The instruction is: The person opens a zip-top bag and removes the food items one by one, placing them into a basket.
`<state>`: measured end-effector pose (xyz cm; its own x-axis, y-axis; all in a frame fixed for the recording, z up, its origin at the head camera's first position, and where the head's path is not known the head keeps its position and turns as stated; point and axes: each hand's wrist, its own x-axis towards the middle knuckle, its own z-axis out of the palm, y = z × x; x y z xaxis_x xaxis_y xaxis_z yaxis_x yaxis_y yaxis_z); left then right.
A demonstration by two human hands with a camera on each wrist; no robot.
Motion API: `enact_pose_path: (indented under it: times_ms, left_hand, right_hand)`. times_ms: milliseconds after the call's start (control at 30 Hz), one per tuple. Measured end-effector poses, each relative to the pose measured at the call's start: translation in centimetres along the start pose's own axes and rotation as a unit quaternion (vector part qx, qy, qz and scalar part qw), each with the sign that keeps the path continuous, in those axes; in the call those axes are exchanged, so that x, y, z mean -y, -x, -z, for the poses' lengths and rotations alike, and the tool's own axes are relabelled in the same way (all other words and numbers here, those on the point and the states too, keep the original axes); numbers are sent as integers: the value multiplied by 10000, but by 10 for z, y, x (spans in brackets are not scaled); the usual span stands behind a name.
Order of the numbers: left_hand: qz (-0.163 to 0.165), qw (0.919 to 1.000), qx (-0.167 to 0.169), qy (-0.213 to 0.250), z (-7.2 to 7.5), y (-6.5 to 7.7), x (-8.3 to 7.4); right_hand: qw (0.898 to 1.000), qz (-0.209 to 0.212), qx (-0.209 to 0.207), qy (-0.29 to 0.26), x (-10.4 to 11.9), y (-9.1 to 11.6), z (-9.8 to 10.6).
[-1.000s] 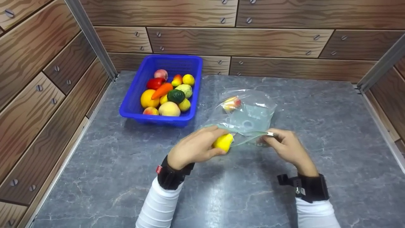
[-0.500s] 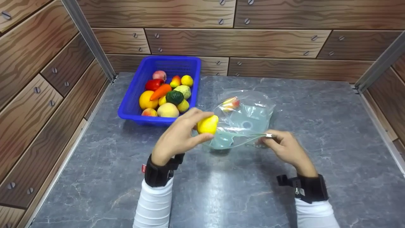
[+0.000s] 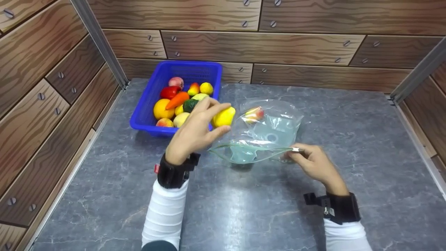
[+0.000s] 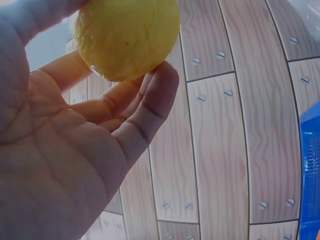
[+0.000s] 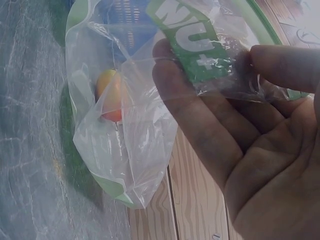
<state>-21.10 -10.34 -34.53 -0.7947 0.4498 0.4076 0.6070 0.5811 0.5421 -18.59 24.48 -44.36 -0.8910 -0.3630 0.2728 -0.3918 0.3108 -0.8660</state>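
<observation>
In the head view my left hand (image 3: 193,134) holds a yellow lemon (image 3: 224,117) between thumb and fingers, up over the right front corner of the blue basket. The left wrist view shows its bumpy skin close up, the lemon (image 4: 129,37) resting against the fingertips. My right hand (image 3: 317,164) pinches one end of the mouth of a clear zip bag (image 3: 278,122). That mouth gapes towards me, and the bag lies on the table. Inside it, near the far left, is a red-and-yellow fruit (image 3: 255,114). A green printed label (image 5: 195,45) shows on the bag in the right wrist view.
The blue basket (image 3: 148,128) stands at the back left, holding several fruits and vegetables, among them a carrot (image 3: 177,100), a red pepper (image 3: 170,92) and an orange (image 3: 163,109). Wood-patterned walls (image 3: 264,48) enclose the grey marbled table (image 3: 366,139) at the back and sides.
My left hand has moved from the bag's mouth left and away from me, carrying the lemon. The bag's mouth has spread wider to the left. The right hand stays in place.
</observation>
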Motion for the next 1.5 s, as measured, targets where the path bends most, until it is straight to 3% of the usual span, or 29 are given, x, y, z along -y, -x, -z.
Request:
enact_pose_path:
  times_ms: [233, 467, 700, 833, 1000, 1200, 1367, 1500]
  left_hand:
    - [-44, 9995, -51, -299, 7, -30, 12]
    - [314, 9966, -187, -743, 8, -61, 37]
    - [830, 9899, -638, -953, -7, -82, 70]
    - [1132, 9854, -858, -941, -18, -86, 85]
    - [1507, 9789, -899, -1043, -27, -87, 97]
    - [1904, 9660, -1062, -1389, -36, -85, 110]
    - [2318, 9560, -1060, -1451, -42, -85, 119]
    - [2511, 9530, -962, -1397, -45, -85, 124]
  right_hand:
    - [10000, 30, 18, -16, -1, 0, 0]
    - [10000, 69, 16, -57, -1, 1, -1]
    - [9999, 133, 23, -34, -1, 1, 0]
    - [9999, 102, 7, -18, 1, 0, 0]
    - [9999, 64, -55, 102, -1, 1, 1]
    - [9999, 68, -48, 78, 0, 0, 0]
    - [10000, 4, -11, 39, 0, 0, -1]
    - [10000, 18, 59, -14, -1, 0, 0]
